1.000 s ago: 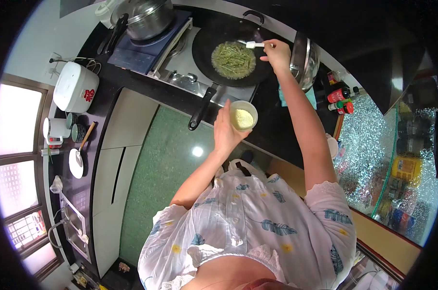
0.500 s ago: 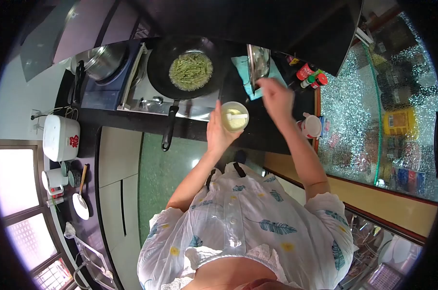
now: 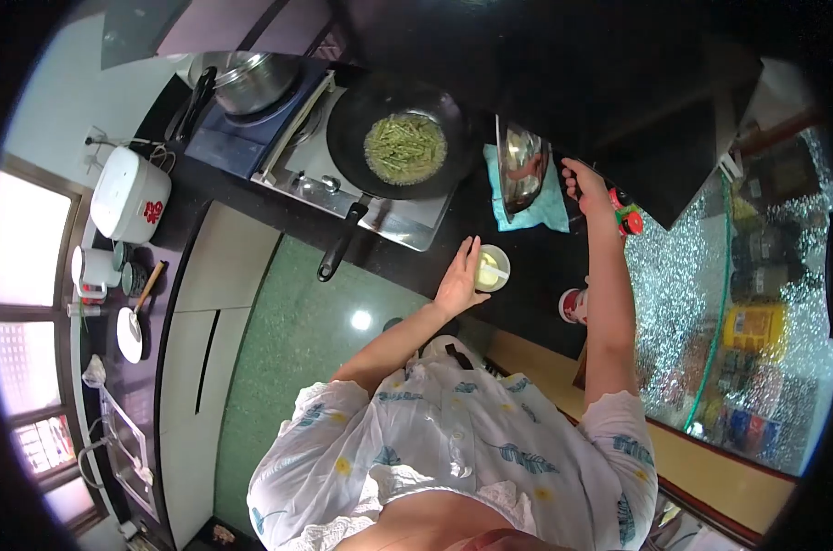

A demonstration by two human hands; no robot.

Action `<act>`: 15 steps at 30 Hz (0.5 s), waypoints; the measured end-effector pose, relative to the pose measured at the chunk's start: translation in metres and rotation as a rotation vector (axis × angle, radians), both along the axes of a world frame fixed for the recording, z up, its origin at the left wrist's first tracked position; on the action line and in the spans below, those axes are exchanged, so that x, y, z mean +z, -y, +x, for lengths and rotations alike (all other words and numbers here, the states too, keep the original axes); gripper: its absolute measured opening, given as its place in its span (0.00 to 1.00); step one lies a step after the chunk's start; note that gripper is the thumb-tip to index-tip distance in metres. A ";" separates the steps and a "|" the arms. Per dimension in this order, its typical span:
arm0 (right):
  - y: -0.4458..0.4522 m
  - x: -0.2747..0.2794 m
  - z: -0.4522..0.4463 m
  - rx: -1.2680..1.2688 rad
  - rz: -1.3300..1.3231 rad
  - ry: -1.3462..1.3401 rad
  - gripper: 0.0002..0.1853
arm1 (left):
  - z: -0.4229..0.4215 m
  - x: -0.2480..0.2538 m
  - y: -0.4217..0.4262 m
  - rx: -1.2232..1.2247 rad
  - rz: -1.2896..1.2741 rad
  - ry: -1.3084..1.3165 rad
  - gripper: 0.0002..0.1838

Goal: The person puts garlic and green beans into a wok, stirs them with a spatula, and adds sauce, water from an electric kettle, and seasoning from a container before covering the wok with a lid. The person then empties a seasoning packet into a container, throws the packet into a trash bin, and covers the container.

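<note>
My left hand [image 3: 459, 283] curves around the near left side of a small pale bowl [image 3: 503, 279], thumb and fingers against it. A white spoon [image 3: 495, 270] rests in its pale yellow contents. To the right, my right hand [image 3: 586, 186] has its fingers curled beside a glass pan lid [image 3: 524, 170]. What lies within those fingers is hidden. The lid is tilted up on edge over a light blue cloth [image 3: 545, 209]. Green bean pieces [image 3: 405, 149] sit in bubbling liquid in a black wok [image 3: 350, 142] on the stove [image 3: 407, 223].
The wok handle [image 3: 343, 241] sticks out over the counter edge. A steel pot [image 3: 256, 84] stands on the blue burner at left. Red- and green-capped jars [image 3: 630, 222] and a red-white tub [image 3: 573, 305] are near my right arm. A dark hood [image 3: 619, 101] overhangs the counter.
My right hand has moved from the lid's near edge to its right side, and its fingers are curled. My left hand and the bowl have shifted right, away from the wok. The view has turned.
</note>
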State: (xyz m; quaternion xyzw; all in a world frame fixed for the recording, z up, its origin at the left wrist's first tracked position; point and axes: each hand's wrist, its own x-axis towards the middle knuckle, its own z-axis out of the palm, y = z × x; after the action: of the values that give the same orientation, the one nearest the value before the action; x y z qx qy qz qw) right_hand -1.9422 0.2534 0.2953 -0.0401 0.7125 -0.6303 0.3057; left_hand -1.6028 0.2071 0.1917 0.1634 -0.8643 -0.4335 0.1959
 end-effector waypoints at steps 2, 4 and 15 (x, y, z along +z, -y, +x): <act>0.015 0.004 -0.002 0.025 0.066 -0.225 0.05 | 0.014 0.009 0.004 0.019 -0.048 0.056 0.66; 0.043 0.006 -0.004 0.112 0.289 -0.715 0.11 | 0.031 0.008 0.006 0.059 -0.034 0.106 0.65; 0.215 0.057 0.174 0.407 0.710 -1.246 0.26 | 0.122 0.035 0.022 0.232 0.050 0.130 0.49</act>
State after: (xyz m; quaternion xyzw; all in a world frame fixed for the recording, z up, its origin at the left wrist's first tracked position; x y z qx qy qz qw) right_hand -1.7685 0.0382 0.3528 -0.4198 0.8931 -0.1537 -0.0496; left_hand -1.4804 0.1854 0.2270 0.2947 -0.8394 -0.4178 0.1843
